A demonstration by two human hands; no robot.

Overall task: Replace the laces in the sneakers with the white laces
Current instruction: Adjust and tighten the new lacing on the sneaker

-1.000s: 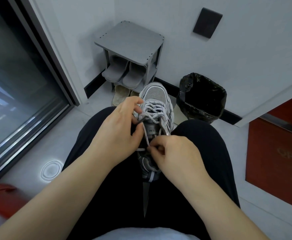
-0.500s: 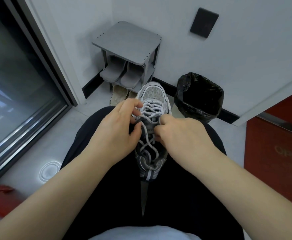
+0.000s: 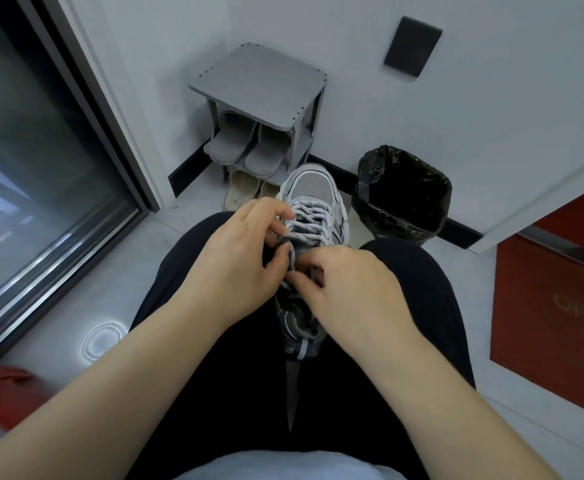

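Pinching the lace point(image 3: 309, 216) at the upper eyelets of the sneaker point(image 3: 313, 188), centre frame, the left hand point(image 3: 238, 258) held firm — the right hand point(image 3: 349, 289) had slid back toward the tongue, its grip closed on lace, likely drawing slack.

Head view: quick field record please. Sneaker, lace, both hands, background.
sneaker: on the lap between the thighs, toe pointing away
lace: pale, crossed through the front eyelets, loose strand between the hands
left hand: fingers curled at the eyelets, thumb pinching the lace
right hand: pinches the lace lower down
background: grey shoe rack holding slippers, black bin to its right
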